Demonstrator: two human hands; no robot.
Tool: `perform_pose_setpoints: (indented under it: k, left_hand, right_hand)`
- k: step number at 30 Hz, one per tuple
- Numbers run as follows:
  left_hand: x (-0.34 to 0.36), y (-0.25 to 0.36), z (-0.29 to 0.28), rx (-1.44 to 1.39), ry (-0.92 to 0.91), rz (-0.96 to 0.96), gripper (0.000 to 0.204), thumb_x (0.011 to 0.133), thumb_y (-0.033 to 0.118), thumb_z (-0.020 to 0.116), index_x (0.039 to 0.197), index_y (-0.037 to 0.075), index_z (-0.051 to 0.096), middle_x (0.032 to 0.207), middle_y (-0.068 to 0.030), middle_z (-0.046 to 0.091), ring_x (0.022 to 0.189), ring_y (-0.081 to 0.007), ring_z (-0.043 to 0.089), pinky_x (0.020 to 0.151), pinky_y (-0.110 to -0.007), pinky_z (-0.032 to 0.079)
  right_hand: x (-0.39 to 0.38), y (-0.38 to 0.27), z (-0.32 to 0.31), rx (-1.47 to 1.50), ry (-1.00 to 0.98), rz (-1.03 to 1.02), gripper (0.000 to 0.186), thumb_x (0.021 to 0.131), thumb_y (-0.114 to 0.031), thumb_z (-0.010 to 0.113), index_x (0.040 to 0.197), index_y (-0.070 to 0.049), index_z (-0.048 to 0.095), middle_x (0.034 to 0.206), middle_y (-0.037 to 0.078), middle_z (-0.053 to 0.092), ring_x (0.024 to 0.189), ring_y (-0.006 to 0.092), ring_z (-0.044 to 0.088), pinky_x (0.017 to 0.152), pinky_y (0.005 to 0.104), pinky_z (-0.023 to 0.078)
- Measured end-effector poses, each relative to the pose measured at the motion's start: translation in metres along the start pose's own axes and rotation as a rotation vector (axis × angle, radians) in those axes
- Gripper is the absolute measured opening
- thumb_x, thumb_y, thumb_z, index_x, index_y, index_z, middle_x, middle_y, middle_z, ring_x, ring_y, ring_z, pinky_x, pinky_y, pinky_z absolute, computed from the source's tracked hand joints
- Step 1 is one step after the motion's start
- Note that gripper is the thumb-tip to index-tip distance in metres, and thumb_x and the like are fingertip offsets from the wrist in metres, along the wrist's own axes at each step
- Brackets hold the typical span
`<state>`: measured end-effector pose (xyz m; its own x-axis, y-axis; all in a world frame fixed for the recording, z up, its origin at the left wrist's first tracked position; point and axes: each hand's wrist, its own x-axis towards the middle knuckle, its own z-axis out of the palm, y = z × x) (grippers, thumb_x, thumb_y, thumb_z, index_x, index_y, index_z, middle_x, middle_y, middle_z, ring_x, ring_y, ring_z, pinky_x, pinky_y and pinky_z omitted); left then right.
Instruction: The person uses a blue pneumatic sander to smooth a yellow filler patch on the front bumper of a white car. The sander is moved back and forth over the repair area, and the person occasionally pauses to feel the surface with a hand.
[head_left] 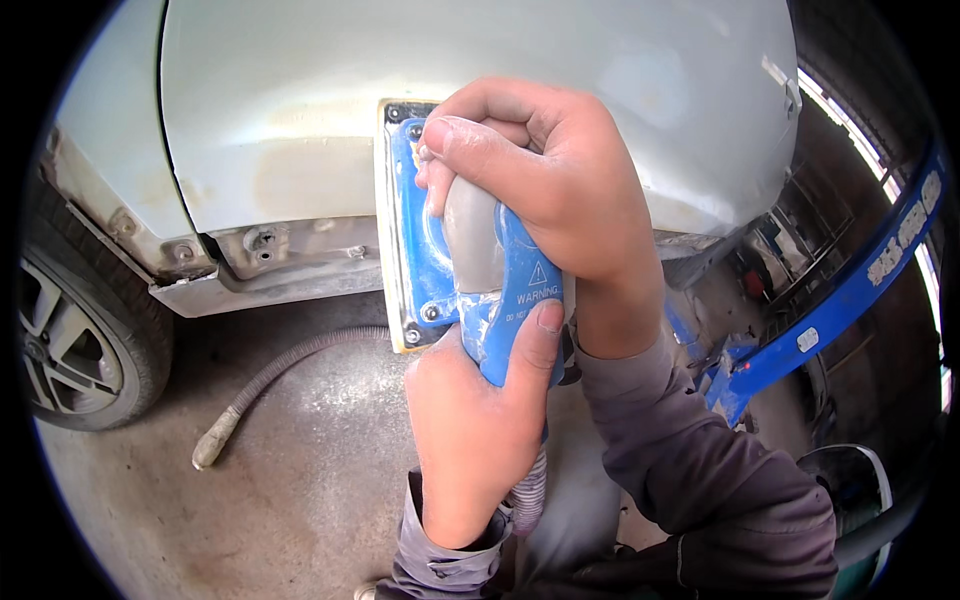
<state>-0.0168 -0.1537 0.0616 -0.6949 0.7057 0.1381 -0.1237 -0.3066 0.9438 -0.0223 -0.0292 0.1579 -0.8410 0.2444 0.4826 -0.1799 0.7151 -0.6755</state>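
Observation:
A blue power sander [425,265] with a grey grip and a rectangular, pale-edged pad is held against the lower part of a pale car panel [270,120]. My right hand [545,190] is closed over the top of the grip, thumb curled over it. My left hand [470,430] wraps the blue lower body, thumb along its side. A ribbed grey hose [527,490] hangs from beneath the sander. The pad's working face is hidden.
An alloy wheel [80,340] and a worn sill [230,290] are at the left. Another ribbed hose [280,365] lies on the dusty concrete floor [180,500]. A blue metal beam [850,280] slants up at the right, with dark clutter and a green container [860,565] nearby.

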Motion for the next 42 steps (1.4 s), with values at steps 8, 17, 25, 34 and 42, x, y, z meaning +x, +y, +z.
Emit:
perform_pose_setpoints:
  k: [8,17,25,34,42]
  left_hand:
    - [0.004,-0.003,0.004,0.015,-0.01,-0.01,0.049,0.09,0.043,0.069,0.084,-0.005,0.068,0.067,-0.0164,0.067,0.061,-0.0309,0.066,0.061,-0.038,0.05]
    - [0.0,-0.019,0.01,0.107,-0.05,-0.022,0.049,0.089,0.042,0.07,0.083,-0.006,0.067,0.067,-0.018,0.067,0.063,-0.0332,0.068,0.061,-0.039,0.051]
    - [-0.008,-0.015,0.004,-0.044,0.067,-0.074,0.044,0.091,0.039,0.068,0.088,-0.004,0.068,0.065,-0.0128,0.066,0.061,-0.0171,0.063,0.061,-0.035,0.05]
    - [-0.007,-0.02,0.009,-0.028,0.056,-0.014,0.044,0.092,0.039,0.068,0.084,-0.003,0.067,0.062,-0.0114,0.064,0.056,-0.0201,0.061,0.058,-0.035,0.048]
    - [-0.005,-0.02,0.004,0.066,0.003,-0.024,0.048,0.091,0.043,0.069,0.087,-0.005,0.067,0.063,-0.0139,0.064,0.059,-0.0221,0.063,0.061,-0.036,0.049]
  right_hand:
    - [-0.005,0.001,-0.006,-0.025,0.035,0.015,0.024,0.089,-0.018,0.063,0.088,0.006,0.066,0.074,0.007,0.07,0.072,0.0115,0.064,0.068,0.0248,0.05]
    - [-0.031,0.007,-0.014,-0.023,0.092,0.068,0.021,0.091,-0.015,0.062,0.088,0.005,0.066,0.074,0.006,0.069,0.074,0.0116,0.065,0.07,0.0256,0.051]
    - [-0.019,0.001,-0.001,0.041,-0.006,0.022,0.019,0.092,-0.013,0.06,0.088,0.005,0.065,0.073,0.008,0.069,0.075,0.0129,0.065,0.074,0.0274,0.051]
    - [-0.022,0.009,-0.005,0.034,-0.006,-0.041,0.019,0.092,-0.012,0.06,0.091,0.007,0.066,0.073,0.009,0.069,0.076,0.0136,0.065,0.075,0.0268,0.051]
    - [-0.023,0.011,-0.001,0.034,0.076,-0.032,0.02,0.089,-0.013,0.061,0.083,0.005,0.065,0.072,0.008,0.069,0.069,0.0139,0.067,0.067,0.0267,0.051]
